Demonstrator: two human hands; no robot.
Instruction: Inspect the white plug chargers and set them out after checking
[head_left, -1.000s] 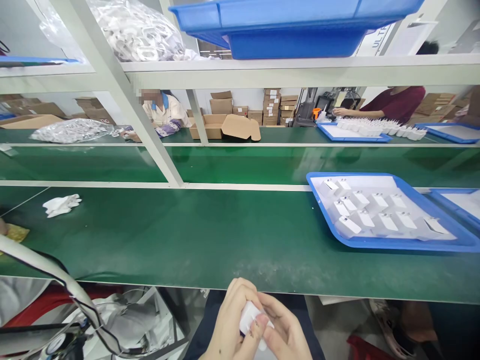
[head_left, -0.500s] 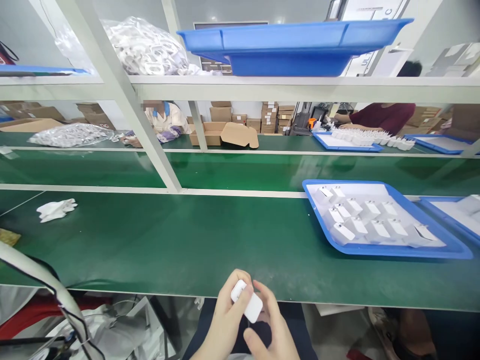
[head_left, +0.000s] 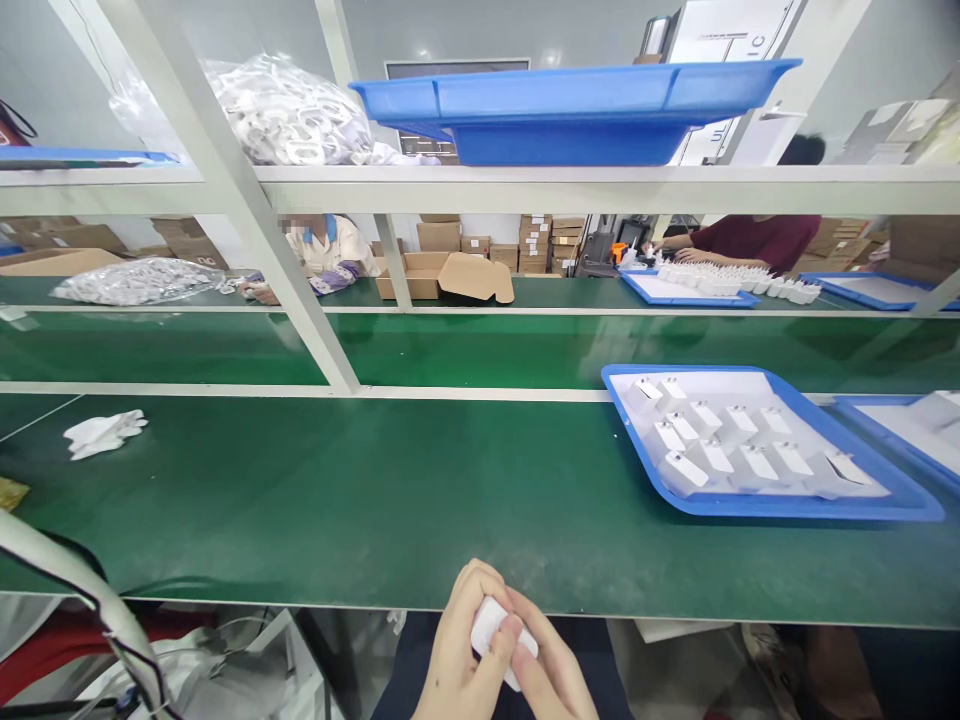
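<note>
Both my hands meet at the bottom middle, just below the near edge of the green table [head_left: 375, 500]. My left hand [head_left: 461, 650] wraps its fingers round a small white charger block [head_left: 491, 625]. My right hand [head_left: 551, 670] presses its thumb and fingers on the same block from the right. A blue tray [head_left: 772, 505] lies on the table to the right, holding several white blocks in rows.
A crumpled white glove [head_left: 101, 433] lies at the table's left. A slanted white frame post [head_left: 300, 300] crosses in front. Overhead, a shelf carries a blue tray [head_left: 570, 105] and a bag of white parts [head_left: 285, 110]. Other people work across the far bench [head_left: 525, 295].
The view tipped up slightly. My hands turned the white block and drew together round it, sinking a little lower in view than half a second ago.
</note>
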